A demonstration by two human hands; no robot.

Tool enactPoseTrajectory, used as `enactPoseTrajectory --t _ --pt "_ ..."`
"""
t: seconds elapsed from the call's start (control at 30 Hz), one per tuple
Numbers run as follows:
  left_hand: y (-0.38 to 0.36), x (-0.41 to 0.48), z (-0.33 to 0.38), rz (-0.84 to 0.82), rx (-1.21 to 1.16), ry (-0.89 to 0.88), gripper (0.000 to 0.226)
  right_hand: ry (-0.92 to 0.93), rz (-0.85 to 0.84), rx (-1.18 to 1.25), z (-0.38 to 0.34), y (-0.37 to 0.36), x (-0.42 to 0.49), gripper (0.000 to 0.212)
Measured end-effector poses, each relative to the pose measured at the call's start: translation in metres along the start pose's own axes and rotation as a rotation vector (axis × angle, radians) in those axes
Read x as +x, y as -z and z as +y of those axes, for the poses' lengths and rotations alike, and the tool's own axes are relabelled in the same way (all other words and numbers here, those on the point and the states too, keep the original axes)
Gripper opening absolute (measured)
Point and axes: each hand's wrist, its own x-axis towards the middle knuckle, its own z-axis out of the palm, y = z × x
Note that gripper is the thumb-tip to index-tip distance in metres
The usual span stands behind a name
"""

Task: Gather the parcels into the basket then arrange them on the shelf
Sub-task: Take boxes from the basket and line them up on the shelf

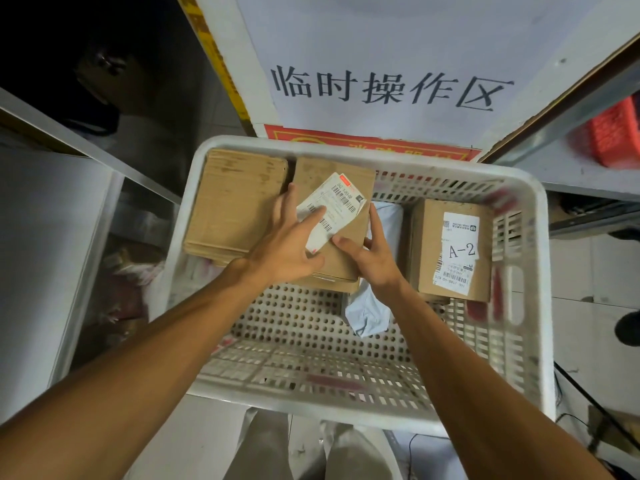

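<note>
Parcels number four inside the one white basket (pixel 540 271): three brown cardboard boxes and one pale blue soft bag (pixel 367 317). The far-left box (pixel 232 202) and the right box (pixel 450 247), marked A-2, lie untouched. On the middle box (pixel 311 174), the left hand (pixel 287 244) presses straight, spread fingers onto the label, while the right hand (pixel 374 261) grasps its right edge, thumb on top.
</note>
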Motion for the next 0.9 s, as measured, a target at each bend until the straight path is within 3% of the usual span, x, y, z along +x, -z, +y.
enactPoseTrajectory --t 0.17,0.37,0.5,0.63,0.9 --pt "0.004 0.006 -0.007 0.060 -0.094 -0.119 0.068 -0.073 0.097 -0.049 0.015 0.013 -0.002 0.086" --pt "-0.025 0.001 -0.004 0.155 -0.182 -0.137 0.071 -0.119 0.127 -0.039 0.026 0.032 -0.003 0.087" --pt "-0.026 0.009 -0.007 0.039 -0.499 0.023 0.088 -0.115 0.080 0.090 0.032 0.032 0.000 0.078" --pt "-0.028 0.020 -0.019 -0.072 -0.793 0.186 0.084 -0.112 0.036 0.142 0.030 0.033 -0.001 0.072" --pt "0.001 -0.004 -0.006 -0.161 -0.957 0.166 0.089 -0.097 0.041 0.117 -0.002 0.044 -0.026 0.085"
